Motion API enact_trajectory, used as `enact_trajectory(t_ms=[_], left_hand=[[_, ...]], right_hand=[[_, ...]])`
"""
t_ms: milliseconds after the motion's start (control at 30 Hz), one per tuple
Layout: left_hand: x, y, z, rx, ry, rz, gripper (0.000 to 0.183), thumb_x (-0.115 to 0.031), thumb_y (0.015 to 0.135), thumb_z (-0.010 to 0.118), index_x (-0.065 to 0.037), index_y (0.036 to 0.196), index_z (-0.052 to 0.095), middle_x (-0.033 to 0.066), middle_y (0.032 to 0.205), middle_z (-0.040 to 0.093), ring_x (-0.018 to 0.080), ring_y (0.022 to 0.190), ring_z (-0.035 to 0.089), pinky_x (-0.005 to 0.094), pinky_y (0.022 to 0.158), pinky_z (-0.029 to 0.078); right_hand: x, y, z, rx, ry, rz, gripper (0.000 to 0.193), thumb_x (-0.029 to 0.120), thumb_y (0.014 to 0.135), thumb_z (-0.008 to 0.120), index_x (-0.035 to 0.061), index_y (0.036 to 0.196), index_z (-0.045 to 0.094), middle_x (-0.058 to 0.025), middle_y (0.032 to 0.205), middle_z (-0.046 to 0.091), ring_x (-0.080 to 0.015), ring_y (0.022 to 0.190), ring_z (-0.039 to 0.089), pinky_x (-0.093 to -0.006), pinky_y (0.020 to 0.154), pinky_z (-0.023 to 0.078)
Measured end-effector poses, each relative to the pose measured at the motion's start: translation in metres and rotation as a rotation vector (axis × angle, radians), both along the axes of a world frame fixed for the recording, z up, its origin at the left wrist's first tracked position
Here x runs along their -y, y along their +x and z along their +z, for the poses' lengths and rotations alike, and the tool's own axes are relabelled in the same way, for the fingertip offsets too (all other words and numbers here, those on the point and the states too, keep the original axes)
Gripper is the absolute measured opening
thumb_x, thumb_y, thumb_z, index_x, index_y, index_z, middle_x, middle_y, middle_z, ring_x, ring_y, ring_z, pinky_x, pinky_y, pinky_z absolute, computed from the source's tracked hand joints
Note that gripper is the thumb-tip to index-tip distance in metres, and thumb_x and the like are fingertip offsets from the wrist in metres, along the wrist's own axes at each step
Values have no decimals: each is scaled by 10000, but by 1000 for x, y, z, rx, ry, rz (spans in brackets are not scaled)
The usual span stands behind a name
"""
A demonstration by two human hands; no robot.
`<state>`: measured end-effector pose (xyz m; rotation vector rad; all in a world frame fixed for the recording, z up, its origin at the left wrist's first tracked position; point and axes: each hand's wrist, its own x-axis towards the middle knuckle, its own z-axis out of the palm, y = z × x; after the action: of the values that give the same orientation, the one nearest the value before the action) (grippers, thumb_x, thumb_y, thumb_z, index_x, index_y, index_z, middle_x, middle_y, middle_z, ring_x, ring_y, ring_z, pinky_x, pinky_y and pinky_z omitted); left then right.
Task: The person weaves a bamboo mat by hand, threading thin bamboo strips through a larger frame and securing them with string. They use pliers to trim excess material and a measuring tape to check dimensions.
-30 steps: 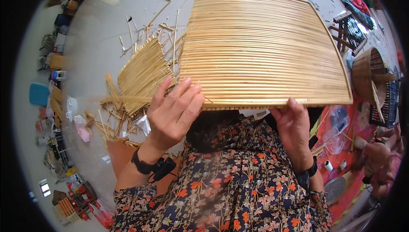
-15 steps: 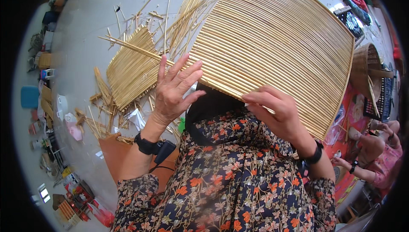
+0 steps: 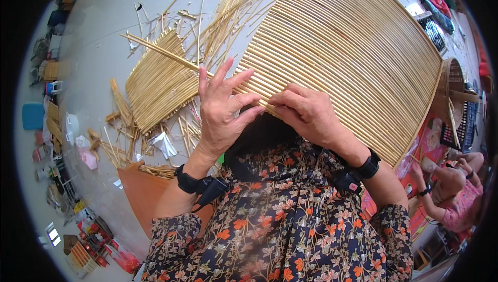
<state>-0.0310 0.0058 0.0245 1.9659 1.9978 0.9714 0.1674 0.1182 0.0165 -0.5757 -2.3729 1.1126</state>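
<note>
The panel point(image 3: 342, 59) is being held tilted over the floor point(image 3: 96, 106), in front of the person's torso. It is showing many slim straw-gold stalks, packed side by side and running approx. parallel to its near edge; dark seams are separating the rows. Color is varying from pale yellow to tan, w/ a soft sheen. A thin strip is bordering the far & R edges; stalk ends are forming a slightly uneven L edge.

R hand point(image 3: 306, 113): thumb & forefinger are pinching the panel's near edge, toward its L corner; other fingers are folding in.

L hand point(image 3: 223, 103): thumb & forefinger are sitting close together just beside that pinch, w/ remaining fingers standing spread; cannot tell if the tips are gripping the edge.

Long stalks point(image 3: 163, 53) are projecting from behind the L hand, outboard of the L corner, and are crossing over a smaller mat point(image 3: 155, 87). This mat is lying on the floor, w/ similar rows. Loose stalks point(image 3: 228, 12) are lying past the panel's L edge; a white scrap point(image 3: 164, 145) is lying nr the mat's near corner.
</note>
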Motion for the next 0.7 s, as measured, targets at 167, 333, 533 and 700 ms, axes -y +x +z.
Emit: enact_trajectory(t_ms=[167, 333, 533, 700], left_hand=[[-6, 0, 0, 67, -27, 18, 137, -145, 741, 859, -183, 850, 783, -15, 1315, 683, 271, 1454, 417, 533, 1270, 43], [-10, 0, -3, 97, 0, 12, 123, -82, 745, 837, -143, 782, 737, -50, 1086, 737, 233, 1290, 540, 515, 1254, 112], [-16, -6, 2, 218, -12, -39, 137, -29, 768, 800, -102, 756, 686, -27, 896, 692, 219, 1042, 602, 488, 1153, 320], [-38, -45, 51, 550, 260, 163, 147, 13, 788, 795, -20, 869, 677, 81, 1006, 667, 174, 984, 599, 338, 926, 500]], right_hand=[[3, -4, -5, -10, 125, -38, 138, 162, 860, 748, 133, 991, 713, -31, 847, 657, -245, 714, 679, -367, 564, 526], [6, -12, -6, 56, 233, -42, 131, 149, 843, 744, 155, 962, 688, 2, 830, 633, -204, 723, 672, -338, 531, 510], [5, -12, -4, 84, 174, -35, 124, 163, 864, 735, 152, 973, 679, -7, 842, 627, -218, 732, 673, -348, 542, 516], [-3, -7, -9, 101, 68, -35, 127, 171, 876, 727, 143, 991, 682, -30, 875, 645, -244, 740, 678, -364, 571, 532]])
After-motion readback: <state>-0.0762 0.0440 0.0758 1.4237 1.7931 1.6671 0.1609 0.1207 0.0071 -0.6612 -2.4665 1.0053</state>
